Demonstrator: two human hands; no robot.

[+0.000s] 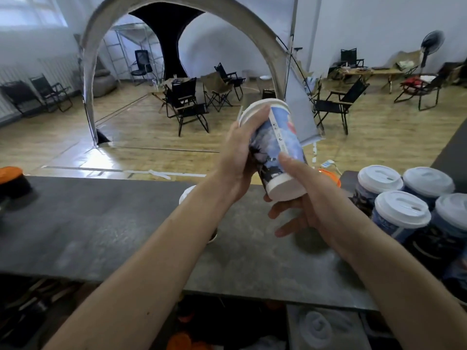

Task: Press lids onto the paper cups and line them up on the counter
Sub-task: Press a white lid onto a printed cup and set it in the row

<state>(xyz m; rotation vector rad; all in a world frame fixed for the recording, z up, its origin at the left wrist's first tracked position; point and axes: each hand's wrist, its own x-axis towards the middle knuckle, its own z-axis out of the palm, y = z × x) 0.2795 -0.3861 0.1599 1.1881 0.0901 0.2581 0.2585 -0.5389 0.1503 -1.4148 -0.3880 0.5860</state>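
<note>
at the centre of the frame a paper cup (pixel 278 142) with its lid (pixel 273 102) on is tilted above the table (pixel 126 223). the left hand (pixel 237 160) has its fingers curled round the lid end, and the right hand (pixel 310 198) grips the base. four lidded cups (pixel 401 210) stand at the right edge.

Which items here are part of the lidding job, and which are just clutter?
Job: held paper cup, its lid, left hand and right hand gripping it, four lidded cups, counter.
Lying about: orange-and-black object, folding chairs, standing fan.
</note>
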